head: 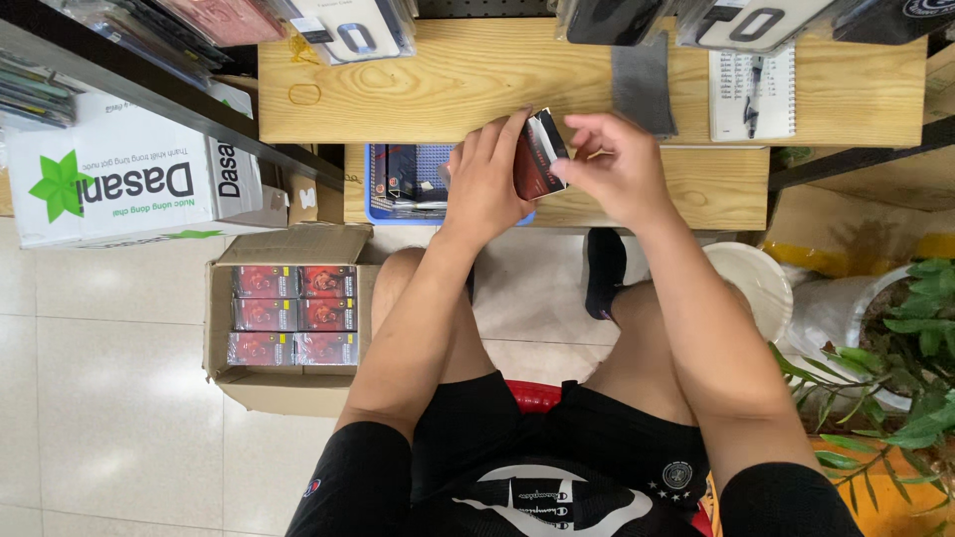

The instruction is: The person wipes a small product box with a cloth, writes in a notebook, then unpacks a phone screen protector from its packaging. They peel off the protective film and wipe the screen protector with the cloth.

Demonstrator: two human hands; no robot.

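My left hand [484,184] and right hand [615,167] both keep a closed grip on a small red-and-black box [537,154], held above the wooden worktop [448,85] near the blue basket [376,189].

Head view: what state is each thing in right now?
Small red and black box: held up by both hands, tilted.
Left hand: gripping the box.
Right hand: pinching the box's edge.
Cardboard carton: open, red boxes inside.
Blue basket: holds dark items.
Notebook: open, pen on it.

Glossy wrapped small box [535,154], pale grained wooden shelf [448,85], matt cardboard carton [288,388].
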